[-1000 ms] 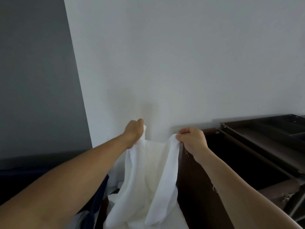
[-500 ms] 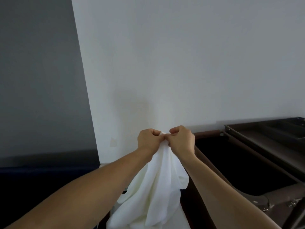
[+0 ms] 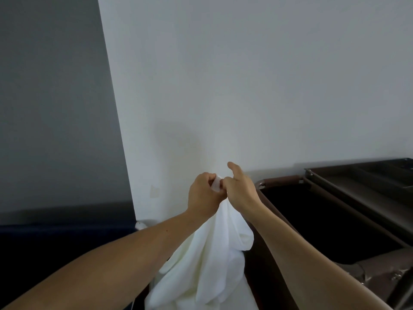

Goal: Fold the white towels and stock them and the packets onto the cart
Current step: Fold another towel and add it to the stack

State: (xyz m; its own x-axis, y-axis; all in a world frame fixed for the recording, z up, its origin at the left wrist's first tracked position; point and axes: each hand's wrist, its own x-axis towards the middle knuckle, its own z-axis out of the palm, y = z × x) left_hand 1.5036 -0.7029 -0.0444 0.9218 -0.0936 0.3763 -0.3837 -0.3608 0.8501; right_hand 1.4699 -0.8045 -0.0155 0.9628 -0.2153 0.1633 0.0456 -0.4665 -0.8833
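I've got both hands up together in front of the white wall (image 3: 245,86). My left hand (image 3: 203,198) is a fist gripping the top of the towel (image 3: 214,253), with a bit of cloth poking out between the fingers. My right hand (image 3: 242,193) is pressed against it with one digit sticking up; I can't tell if it pinches the cloth. The towel hangs bunched below, just off the cart's (image 3: 281,179) left edge.
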